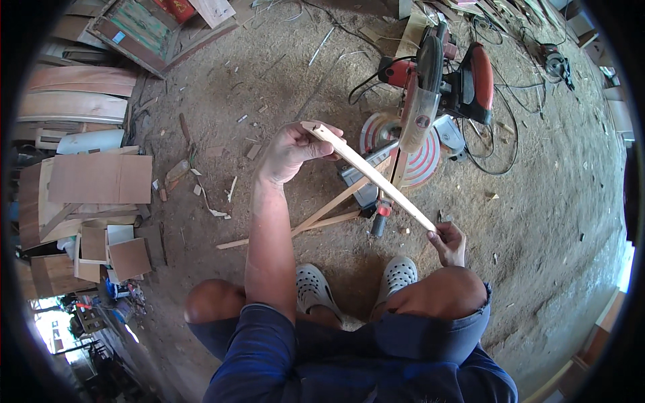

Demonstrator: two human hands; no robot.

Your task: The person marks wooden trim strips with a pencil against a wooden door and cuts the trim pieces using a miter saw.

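A narrow, pale wooden strip (376, 176) slants across in front of me, held up at both ends. My left hand (295, 151) grips its upper left end, thumb along the near face. At the lower right end, my right hand (449, 243) pinches the strip beside my right knee. Behind the strip stands a miter saw (430, 80) with a red and black handle and a round base with red rings. The strip hides part of the saw's base and of its red and black clamp handle (381, 218).
Two thin wooden strips (329, 205) lie by the saw's left side. Wood panels and offcuts (101, 178) are piled at the left. Black cables (514, 144) curl over the dusty floor at the right, near another power tool (556, 64). My white clogs (396, 275) stand close to the saw.
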